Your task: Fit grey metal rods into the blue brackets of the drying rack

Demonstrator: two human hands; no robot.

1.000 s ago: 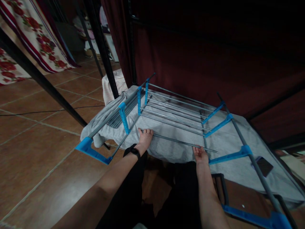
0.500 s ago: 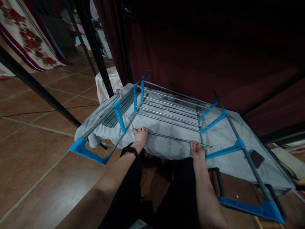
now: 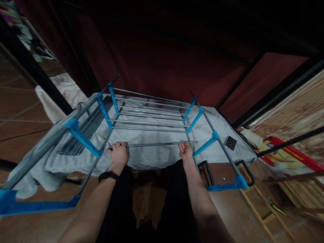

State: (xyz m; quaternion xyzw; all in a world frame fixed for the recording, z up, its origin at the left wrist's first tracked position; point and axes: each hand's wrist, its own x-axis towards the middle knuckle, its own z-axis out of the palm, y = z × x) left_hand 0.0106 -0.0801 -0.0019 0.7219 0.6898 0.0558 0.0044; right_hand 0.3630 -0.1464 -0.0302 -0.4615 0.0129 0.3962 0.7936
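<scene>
steel rod (image 3: 154, 144) clenched at each end in fingers of left hand (image 3: 118, 154) and right hand (image 3: 186, 151), over grey cloth (image 3: 152, 158).

Apparently rod (image 3: 154, 144) nearer blue bracket (image 3: 206, 144)

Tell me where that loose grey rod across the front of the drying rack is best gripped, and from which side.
Near both ends, from the near side, palms down. The loose rod is long, thin and lies crosswise over the grey cloth, so a two-point hold likely keeps it level. The left hand and right hand sit there.
</scene>
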